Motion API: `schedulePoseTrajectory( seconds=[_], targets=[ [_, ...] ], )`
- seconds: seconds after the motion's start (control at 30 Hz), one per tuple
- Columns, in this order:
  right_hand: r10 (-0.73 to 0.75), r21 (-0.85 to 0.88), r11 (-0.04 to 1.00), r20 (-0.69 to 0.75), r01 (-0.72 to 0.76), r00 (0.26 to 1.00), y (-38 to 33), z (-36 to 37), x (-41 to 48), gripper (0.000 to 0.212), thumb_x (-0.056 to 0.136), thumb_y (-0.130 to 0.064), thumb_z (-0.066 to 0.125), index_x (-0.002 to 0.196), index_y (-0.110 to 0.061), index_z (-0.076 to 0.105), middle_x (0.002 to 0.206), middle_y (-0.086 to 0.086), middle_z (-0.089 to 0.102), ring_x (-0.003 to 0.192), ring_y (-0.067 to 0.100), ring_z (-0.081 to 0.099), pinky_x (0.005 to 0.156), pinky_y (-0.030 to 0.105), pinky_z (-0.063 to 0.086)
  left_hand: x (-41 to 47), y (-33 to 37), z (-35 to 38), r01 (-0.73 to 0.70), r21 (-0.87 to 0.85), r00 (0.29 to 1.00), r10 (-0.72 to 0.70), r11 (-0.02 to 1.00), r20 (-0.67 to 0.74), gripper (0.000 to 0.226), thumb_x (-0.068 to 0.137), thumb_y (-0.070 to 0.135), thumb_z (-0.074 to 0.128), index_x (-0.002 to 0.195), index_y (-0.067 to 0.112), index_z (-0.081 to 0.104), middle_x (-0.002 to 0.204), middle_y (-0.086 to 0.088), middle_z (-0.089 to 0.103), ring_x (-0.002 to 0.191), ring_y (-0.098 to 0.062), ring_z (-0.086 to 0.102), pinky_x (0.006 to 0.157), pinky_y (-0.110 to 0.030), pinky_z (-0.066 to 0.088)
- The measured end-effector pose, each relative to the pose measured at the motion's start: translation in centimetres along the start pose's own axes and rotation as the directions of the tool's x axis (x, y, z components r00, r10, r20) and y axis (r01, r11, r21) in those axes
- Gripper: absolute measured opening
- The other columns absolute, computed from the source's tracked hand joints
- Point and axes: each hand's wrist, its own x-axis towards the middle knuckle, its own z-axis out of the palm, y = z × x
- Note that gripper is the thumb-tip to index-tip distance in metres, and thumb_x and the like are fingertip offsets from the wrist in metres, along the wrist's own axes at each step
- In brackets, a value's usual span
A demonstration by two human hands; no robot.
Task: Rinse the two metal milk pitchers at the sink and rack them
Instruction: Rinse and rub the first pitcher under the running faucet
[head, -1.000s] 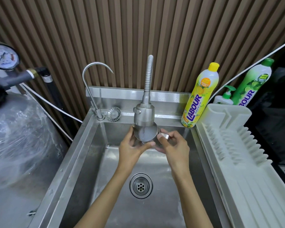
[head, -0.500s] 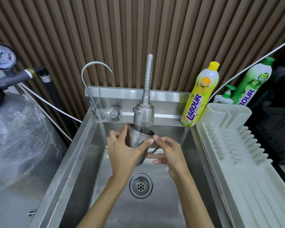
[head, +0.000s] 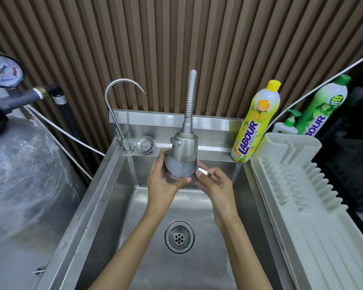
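- Under the spray head [head: 184, 147], at 12 o'clock in the sink [head: 113, 185], is the only pitcher [head: 180, 171] I can see. Its mouth is tipped up at the nozzle and its handle [head: 203, 171] pokes out to 3 o'clock.
- The left hand [head: 161, 185] cups the body from 9 o'clock, while the right hand [head: 215, 183] pinches the handle.
- The rack [head: 298, 185] lies off at 3 o'clock, so the right hand is nearer. I'd guess it does the carry.
- Count: one pitcher (the second isn't in view), one rack, the sprayer plus one gooseneck tap [head: 127, 145], and three bottles [head: 254, 126].
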Motion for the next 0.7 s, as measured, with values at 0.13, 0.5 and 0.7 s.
schedulePoseTrajectory(
  seconds=[0.13, 0.5, 0.7],
  targets=[
    [0.069, 0.106, 0.992, 0.057, -0.075, 0.996, 1.3, 0.7, -0.2, 0.018, 0.087, -0.008, 0.061, 0.073, -0.006, 0.049, 0.111, 0.016, 0.067, 0.088, 0.021, 0.069, 0.082, 0.029, 0.057, 0.2, 0.4, -1.6, -0.075, 0.207, 0.997, 0.075, 0.975, 0.009, 0.09, 0.049, 0.025, 0.087, 0.13, 0.032, 0.049, 0.128, 0.003, 0.054, 0.119, -0.011, 0.052, 0.103, -0.024, 0.041],
    [0.089, -0.398, 0.908, -0.119, -0.13, 0.989, -2.2, -0.7, -0.7, 0.026, 0.083, -0.028, 0.068, 0.078, -0.003, 0.061, 0.079, 0.009, 0.073, 0.053, 0.032, 0.069, 0.063, 0.044, 0.06, -1.7, 1.8, -0.4, 0.121, 0.4, 0.991, -0.088, 0.909, -0.098, 0.075, 0.04, 0.077, 0.063, 0.102, 0.034, 0.067, 0.089, 0.0, 0.059, 0.085, -0.009, 0.061, 0.083, -0.022, 0.049],
    [-0.218, -0.8, 0.598, -0.112, 0.042, 0.97, -3.7, -0.4, -2.1, 0.024, 0.084, -0.04, 0.062, 0.073, -0.02, 0.052, 0.084, 0.002, 0.071, 0.085, 0.029, 0.066, 0.078, 0.034, 0.046, -1.7, 1.3, -0.5, 0.271, 0.08, 0.944, -0.281, 0.959, 0.17, 0.053, 0.054, 0.038, 0.086, 0.102, 0.023, 0.07, 0.097, 0.003, 0.074, 0.098, -0.013, 0.068, 0.094, -0.029, 0.05]
  ],
)
